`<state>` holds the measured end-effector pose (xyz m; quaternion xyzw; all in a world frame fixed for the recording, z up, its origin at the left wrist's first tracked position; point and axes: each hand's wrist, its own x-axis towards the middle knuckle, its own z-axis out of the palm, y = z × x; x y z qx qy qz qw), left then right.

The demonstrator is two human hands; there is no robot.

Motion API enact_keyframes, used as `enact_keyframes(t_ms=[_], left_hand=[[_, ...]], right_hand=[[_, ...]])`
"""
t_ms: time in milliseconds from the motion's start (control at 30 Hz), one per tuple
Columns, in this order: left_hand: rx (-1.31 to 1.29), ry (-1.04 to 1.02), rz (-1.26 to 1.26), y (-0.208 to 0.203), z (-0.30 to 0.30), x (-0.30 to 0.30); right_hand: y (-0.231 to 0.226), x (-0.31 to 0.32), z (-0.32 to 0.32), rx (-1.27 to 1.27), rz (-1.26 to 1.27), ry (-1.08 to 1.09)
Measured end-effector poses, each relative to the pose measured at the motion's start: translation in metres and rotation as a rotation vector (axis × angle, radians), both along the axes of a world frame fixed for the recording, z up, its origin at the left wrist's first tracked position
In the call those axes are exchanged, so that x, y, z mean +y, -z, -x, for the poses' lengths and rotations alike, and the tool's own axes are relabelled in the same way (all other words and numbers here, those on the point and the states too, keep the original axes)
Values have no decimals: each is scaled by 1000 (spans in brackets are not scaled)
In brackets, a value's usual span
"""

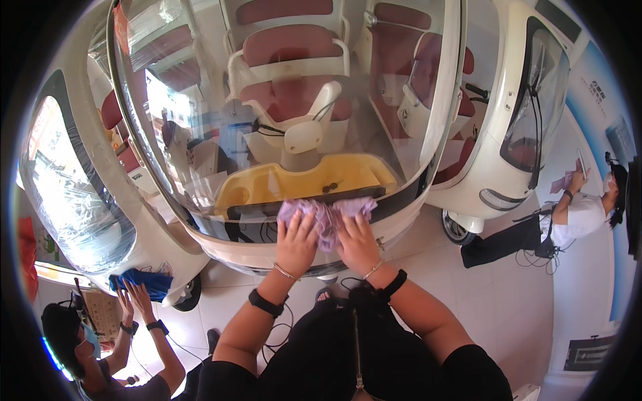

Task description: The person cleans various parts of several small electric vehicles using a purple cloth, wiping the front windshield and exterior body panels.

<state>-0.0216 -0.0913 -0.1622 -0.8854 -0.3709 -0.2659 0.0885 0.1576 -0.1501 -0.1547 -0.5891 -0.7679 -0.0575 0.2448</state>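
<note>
Purple cloth | under left hand, right hand | against lower windshield

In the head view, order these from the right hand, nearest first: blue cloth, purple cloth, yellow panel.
1. Purple cloth: under the right hand, touching it.
2. Yellow panel: ahead, behind the clear windshield.
3. Blue cloth: far left, at another person's hands.

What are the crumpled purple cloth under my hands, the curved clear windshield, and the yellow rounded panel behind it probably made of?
Crumpled purple cloth: soft matte fabric, going by its loose folds. Curved clear windshield: glossy glass or plastic, see-through with reflections; I can't tell which. Yellow rounded panel: probably smooth hard plastic, given its even colour and rounded edges.
</note>
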Motion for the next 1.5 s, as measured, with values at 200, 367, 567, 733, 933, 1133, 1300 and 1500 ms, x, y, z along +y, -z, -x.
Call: enact_keyframes(t_ms=[200, 367, 567, 733, 933, 1133, 1300, 1500], left_hand=[[54, 65, 51, 10, 11, -11], [-90, -96, -49, -71, 2, 32], [-166, -182, -59, -94, -4, 50], [-75, -167, -32, -48, 7, 31], [-6, -34, 81, 39, 28, -24], [7, -6, 114, 15, 35, -17], [-157, -120, 43, -70, 26, 30], [-214, -94, -29, -112, 21, 58]], right_hand=[[18, -16, 8, 28, 15, 5], [-52, 38, 2, 99, -195, 98], [-99, 71, 13, 82, -310, 125], [-51, 42, 26, 52, -246, 65], [38, -16, 28, -24, 14, 0], [22, -9, 30, -3, -16, -11], [-65, 49, 31, 11, -237, 62], [-116, 82, 31, 10, -333, -31]])
